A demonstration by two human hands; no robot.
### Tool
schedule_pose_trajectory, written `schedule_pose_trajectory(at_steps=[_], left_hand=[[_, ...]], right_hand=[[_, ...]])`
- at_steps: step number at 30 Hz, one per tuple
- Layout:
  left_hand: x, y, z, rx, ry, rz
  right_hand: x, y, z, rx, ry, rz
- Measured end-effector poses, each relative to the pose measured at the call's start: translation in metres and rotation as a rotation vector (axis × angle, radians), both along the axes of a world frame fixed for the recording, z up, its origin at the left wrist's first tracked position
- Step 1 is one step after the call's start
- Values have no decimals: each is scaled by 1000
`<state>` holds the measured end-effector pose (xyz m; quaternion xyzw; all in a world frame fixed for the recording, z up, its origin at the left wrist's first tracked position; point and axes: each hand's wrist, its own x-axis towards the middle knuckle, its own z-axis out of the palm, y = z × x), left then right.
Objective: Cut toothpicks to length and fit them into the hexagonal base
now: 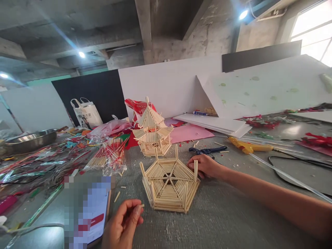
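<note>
A hexagonal base (170, 186) built of thin wooden sticks lies on the table in front of me, with short upright posts at its corners. My right hand (206, 166) is at its right corner, fingers curled around the edge behind a post; the fingertips are partly hidden. To the left of the base, my left hand (128, 221) pinches a short piece of stick (142, 205) between thumb and forefinger, apart from the base. Behind the base stands a small stick pagoda (151, 133) with a two-tiered roof.
Blue-handled pliers (207, 150) and a yellow glue gun (249, 146) with a cable lie behind my right arm. Bagged sticks (109, 155) are on the left, near a partly blurred phone (100, 216). White boards (210, 122), a metal basin (31, 140) and a tote bag (86, 114) stand farther back.
</note>
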<state>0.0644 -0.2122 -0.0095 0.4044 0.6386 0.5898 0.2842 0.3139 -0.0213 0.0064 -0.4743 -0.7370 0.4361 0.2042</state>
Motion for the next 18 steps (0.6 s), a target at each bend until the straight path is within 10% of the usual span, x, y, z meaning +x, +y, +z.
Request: schedule_pose_trajectory(at_steps=[18], left_hand=[[-3, 0, -4, 44, 42, 72]], right_hand=[[3, 6, -5, -23, -16, 5]])
